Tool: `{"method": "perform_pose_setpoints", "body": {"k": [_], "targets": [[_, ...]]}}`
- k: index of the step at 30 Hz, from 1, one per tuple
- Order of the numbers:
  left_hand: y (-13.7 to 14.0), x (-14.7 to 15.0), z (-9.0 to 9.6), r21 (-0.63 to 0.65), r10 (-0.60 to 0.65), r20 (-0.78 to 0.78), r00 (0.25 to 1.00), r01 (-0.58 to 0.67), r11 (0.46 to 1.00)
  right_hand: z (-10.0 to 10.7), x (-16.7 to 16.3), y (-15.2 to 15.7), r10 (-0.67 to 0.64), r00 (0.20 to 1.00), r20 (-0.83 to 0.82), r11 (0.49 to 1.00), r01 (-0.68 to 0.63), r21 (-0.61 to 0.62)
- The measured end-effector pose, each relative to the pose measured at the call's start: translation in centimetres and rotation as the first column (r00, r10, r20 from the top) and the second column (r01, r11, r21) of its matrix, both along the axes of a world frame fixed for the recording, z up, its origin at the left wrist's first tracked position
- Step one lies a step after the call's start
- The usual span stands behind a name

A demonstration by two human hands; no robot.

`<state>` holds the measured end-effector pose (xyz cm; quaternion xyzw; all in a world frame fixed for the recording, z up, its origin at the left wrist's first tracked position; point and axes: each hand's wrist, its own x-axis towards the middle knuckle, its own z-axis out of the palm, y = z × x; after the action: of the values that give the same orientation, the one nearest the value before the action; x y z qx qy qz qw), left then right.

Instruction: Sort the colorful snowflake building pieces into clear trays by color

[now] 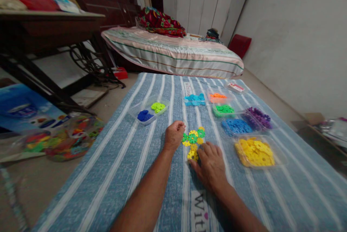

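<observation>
A flat shape of joined yellow and green notched plastic discs point(192, 138) lies in the middle of the striped cloth. Just to its left, my left hand point(174, 136) is closed with its fingertips pinched together; whatever may be between them is too small to tell. My right hand point(211, 165) rests at the lower right of the shape. Its thumb and index finger are at the edges of the lowest yellow disc point(192, 155), and the other fingers lie bent on the cloth.
At right stand clear tubs of yellow discs point(256, 152), blue discs point(237, 126), purple pieces point(259, 117), green discs point(223, 110) and orange pieces point(217, 96). Light-blue discs point(194, 99) are farther back. A left tub point(148, 119) holds dark-blue and lime pieces. Beyond is a bed point(173, 56).
</observation>
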<state>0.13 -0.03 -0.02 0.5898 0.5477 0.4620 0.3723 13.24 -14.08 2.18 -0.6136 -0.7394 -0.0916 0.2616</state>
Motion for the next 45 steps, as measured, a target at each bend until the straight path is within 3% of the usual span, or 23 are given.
{"method": "perform_pose_setpoints", "body": {"k": [14,25,30,35,38,41,45], "targets": [[0.1,0.0,0.0,-0.005,-0.005,0.007,1.0,0.005,1.0,-0.7,-1.1,-0.4,-0.02,0.991,-0.129,1.0,0.018,-0.015],[0.3,-0.2,0.1,0.001,-0.012,0.031,0.999,0.012,1.0,0.8,1.0,-0.7,0.152,0.92,-0.362,0.988,-0.136,0.069],[0.2,-0.2,0.0,-0.001,-0.009,0.035,0.999,0.009,1.0,2.6,5.7,-1.5,0.064,0.94,-0.336,0.993,-0.026,0.119],[0.3,-0.1,-0.2,-0.013,-0.01,0.036,0.999,0.01,1.0,4.2,13.4,-2.6,-0.177,0.958,-0.226,0.955,0.223,0.197],[0.2,-0.1,-0.2,-0.015,-0.004,0.033,0.999,0.005,1.0,4.3,15.9,-2.9,-0.312,0.943,-0.113,0.917,0.33,0.222],[0.2,-0.1,0.1,-0.02,-0.003,0.043,0.999,0.004,1.0,3.9,14.6,-2.6,-0.286,0.95,-0.122,0.922,0.308,0.235],[0.1,-0.1,0.5,-0.026,-0.001,0.054,0.999,0.003,1.0,2.9,8.5,-1.2,-0.06,0.976,-0.208,0.983,0.094,0.158]]}}
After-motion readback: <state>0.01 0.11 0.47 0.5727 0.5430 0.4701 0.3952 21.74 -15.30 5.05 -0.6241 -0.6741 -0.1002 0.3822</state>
